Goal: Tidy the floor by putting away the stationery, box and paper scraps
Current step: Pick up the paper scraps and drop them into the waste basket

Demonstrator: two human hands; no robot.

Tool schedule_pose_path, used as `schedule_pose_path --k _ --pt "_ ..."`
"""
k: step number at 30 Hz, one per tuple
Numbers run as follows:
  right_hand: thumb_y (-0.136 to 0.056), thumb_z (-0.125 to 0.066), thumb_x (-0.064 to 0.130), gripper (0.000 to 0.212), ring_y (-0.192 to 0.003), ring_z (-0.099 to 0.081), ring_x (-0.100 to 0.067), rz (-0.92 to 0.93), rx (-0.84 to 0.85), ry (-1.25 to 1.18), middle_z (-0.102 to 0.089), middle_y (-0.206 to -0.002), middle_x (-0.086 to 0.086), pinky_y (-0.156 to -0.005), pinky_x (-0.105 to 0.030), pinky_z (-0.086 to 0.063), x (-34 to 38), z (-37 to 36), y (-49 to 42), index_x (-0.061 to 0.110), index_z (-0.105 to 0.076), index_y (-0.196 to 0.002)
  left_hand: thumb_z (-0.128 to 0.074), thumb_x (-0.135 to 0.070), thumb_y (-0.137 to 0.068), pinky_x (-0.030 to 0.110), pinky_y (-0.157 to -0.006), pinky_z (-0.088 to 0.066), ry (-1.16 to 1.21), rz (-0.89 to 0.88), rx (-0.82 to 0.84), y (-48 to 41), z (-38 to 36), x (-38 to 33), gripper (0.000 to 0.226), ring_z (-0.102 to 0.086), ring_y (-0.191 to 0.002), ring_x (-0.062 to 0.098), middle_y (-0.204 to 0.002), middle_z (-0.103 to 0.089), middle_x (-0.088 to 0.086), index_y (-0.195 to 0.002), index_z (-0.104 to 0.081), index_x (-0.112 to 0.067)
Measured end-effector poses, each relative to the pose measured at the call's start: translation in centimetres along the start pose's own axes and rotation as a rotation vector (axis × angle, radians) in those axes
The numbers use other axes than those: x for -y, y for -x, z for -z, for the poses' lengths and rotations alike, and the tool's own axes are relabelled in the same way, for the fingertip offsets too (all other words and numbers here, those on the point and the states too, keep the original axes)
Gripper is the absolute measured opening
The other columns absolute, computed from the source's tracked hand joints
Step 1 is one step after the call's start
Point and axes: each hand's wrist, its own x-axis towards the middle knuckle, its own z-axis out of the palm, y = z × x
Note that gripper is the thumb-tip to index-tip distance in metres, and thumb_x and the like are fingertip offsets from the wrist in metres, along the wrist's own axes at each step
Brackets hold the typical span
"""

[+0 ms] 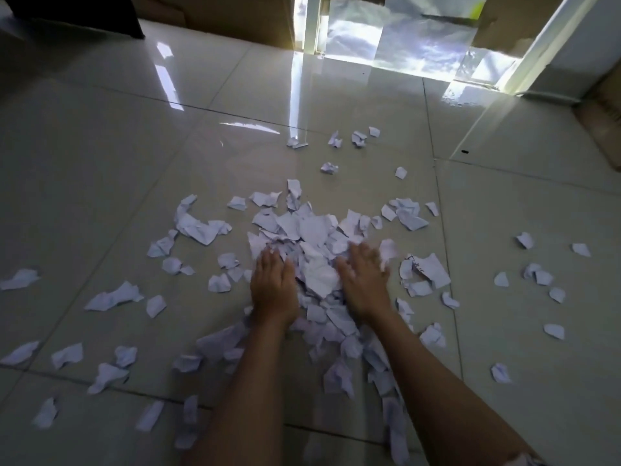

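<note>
A heap of torn white paper scraps (316,250) lies on the glossy tiled floor (100,183) in the middle of the view. My left hand (274,287) rests palm down on the heap's left side, its fingertips sunk among the scraps. My right hand (364,280) lies palm down on the heap's right side, slightly blurred, with fingers fairly straight. Between my hands sits a crumpled sheet (319,275). Many more scraps are strewn around, such as a long piece (114,297) at the left and small bits (541,275) at the right. No stationery or small box is visible.
Cardboard boxes (228,15) stand along the far wall. A bright doorway with plastic sheeting (403,38) is at the back. A dark piece of furniture (77,11) is at the top left, and a brown object (601,122) sits at the right edge.
</note>
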Motion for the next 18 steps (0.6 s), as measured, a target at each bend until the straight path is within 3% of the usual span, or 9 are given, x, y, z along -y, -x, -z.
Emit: schedule_pose_path --k 2,4,5,7,9,11,14,16,18 --pt "-0.100 -0.029 0.042 0.053 -0.148 -0.007 -0.017 0.041 -0.021 -0.118 -0.017 -0.159 0.000 -0.118 -0.041 0.007 1.9 -1.6 0.4 0.022 -0.025 -0.149 -0.025 -0.028 -0.098 0.037 -0.118 -0.023 0.081 -0.005 0.031 0.1 -0.7 -0.7 0.052 -0.032 -0.141 0.026 -0.149 -0.038 0.016 -0.138 -0.040 0.002" --pt "-0.100 -0.036 0.031 0.042 -0.141 -0.028 -0.019 -0.011 -0.076 -0.352 -0.038 -0.150 -0.004 -0.120 -0.043 -0.012 3.6 -2.6 1.2 0.016 -0.041 -0.139 -0.027 -0.027 -0.100 0.029 -0.113 -0.028 0.306 0.095 0.045 0.2 -1.5 -1.8 0.047 -0.041 -0.134 0.021 -0.145 -0.044 0.014 -0.136 -0.045 -0.002" --pt "-0.099 -0.038 0.026 0.037 -0.132 -0.041 -0.023 -0.062 -0.106 -0.471 -0.049 -0.140 -0.006 -0.113 -0.042 -0.026 4.3 -2.8 1.6 0.014 -0.048 -0.133 -0.030 -0.028 -0.101 0.027 -0.112 -0.029 0.435 0.161 0.078 0.3 -1.8 -2.4 0.045 -0.043 -0.131 0.019 -0.143 -0.047 0.013 -0.136 -0.046 -0.005" --pt "-0.097 -0.039 0.019 0.031 -0.104 -0.057 -0.025 -0.164 -0.156 -0.672 -0.063 -0.118 -0.007 -0.087 -0.035 -0.043 5.4 -2.7 2.5 0.013 -0.057 -0.122 -0.034 -0.030 -0.100 0.036 -0.114 -0.032 0.657 0.243 0.156 0.6 -2.1 -3.2 0.043 -0.047 -0.129 0.023 -0.140 -0.051 0.012 -0.136 -0.048 -0.010" --pt "-0.096 -0.040 0.016 0.032 -0.097 -0.060 -0.024 -0.214 -0.195 -0.841 -0.066 -0.112 -0.008 -0.079 -0.035 -0.048 6.0 -2.0 3.1 0.014 -0.059 -0.122 -0.037 -0.027 -0.099 0.040 -0.110 -0.037 0.779 0.244 0.189 1.2 -2.4 -3.9 0.041 -0.051 -0.125 0.024 -0.136 -0.055 0.010 -0.136 -0.048 -0.013" --pt "-0.095 -0.041 0.013 0.033 -0.104 -0.062 -0.025 -0.215 -0.225 -0.956 -0.067 -0.115 -0.009 -0.089 -0.039 -0.051 6.4 -1.1 3.6 0.014 -0.060 -0.121 -0.039 -0.023 -0.099 0.029 -0.103 -0.043 0.860 0.222 0.174 2.2 -2.5 -4.7 0.039 -0.055 -0.120 0.016 -0.133 -0.057 0.005 -0.136 -0.048 -0.015" --pt "-0.095 -0.041 0.010 0.029 -0.092 -0.065 -0.020 -0.164 -0.275 -0.955 -0.070 -0.098 -0.001 -0.077 -0.027 -0.052 6.6 0.8 4.8 0.017 -0.066 -0.105 -0.041 -0.021 -0.098 0.009 -0.086 -0.044 0.923 0.188 0.133 4.1 -2.5 -6.5 0.040 -0.056 -0.106 -0.004 -0.127 -0.054 -0.011 -0.137 -0.045 -0.022" --pt "-0.095 -0.040 0.009 0.029 -0.088 -0.065 -0.016 -0.143 -0.295 -0.954 -0.069 -0.091 0.005 -0.068 -0.014 -0.049 6.6 2.1 5.7 0.021 -0.066 -0.100 -0.041 -0.021 -0.098 0.011 -0.087 -0.041 0.929 0.188 0.119 4.9 -2.5 -7.9 0.044 -0.052 -0.106 -0.003 -0.131 -0.049 -0.010 -0.142 -0.039 -0.022" --pt "-0.096 -0.039 0.010 0.029 -0.090 -0.065 -0.013 -0.123 -0.318 -0.973 -0.069 -0.094 0.006 -0.066 -0.011 -0.048 6.4 4.2 7.2 0.018 -0.066 -0.105 -0.040 -0.021 -0.098 0.019 -0.096 -0.037 0.951 0.169 0.156 6.4 -2.1 -10.1 0.047 -0.046 -0.116 0.003 -0.143 -0.044 -0.004 -0.145 -0.033 -0.021"
